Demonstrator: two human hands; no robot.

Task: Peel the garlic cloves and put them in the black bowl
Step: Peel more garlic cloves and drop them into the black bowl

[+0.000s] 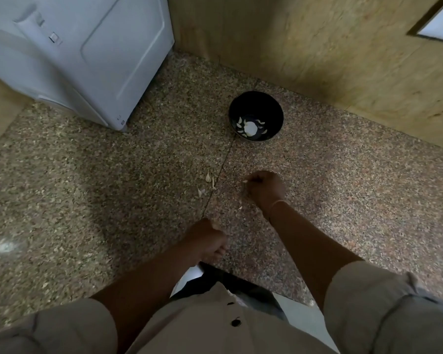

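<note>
The black bowl [256,108] stands on the speckled stone counter [113,200] near the wooden back wall, with several pale garlic cloves [250,127] lying in its bottom. In front of the bowl, my right hand [265,189] hovers low over the counter with its fingers curled. A small white garlic clove [245,181] shows at its fingertips. My left hand [210,238] is closer to me, at the counter's front edge, curled into a fist; nothing shows in it.
Loose garlic skins [208,176] lie on the counter left of my right hand, beside a seam in the stone. A white appliance [87,60] stands at the back left. The wooden wall [317,47] runs behind the bowl.
</note>
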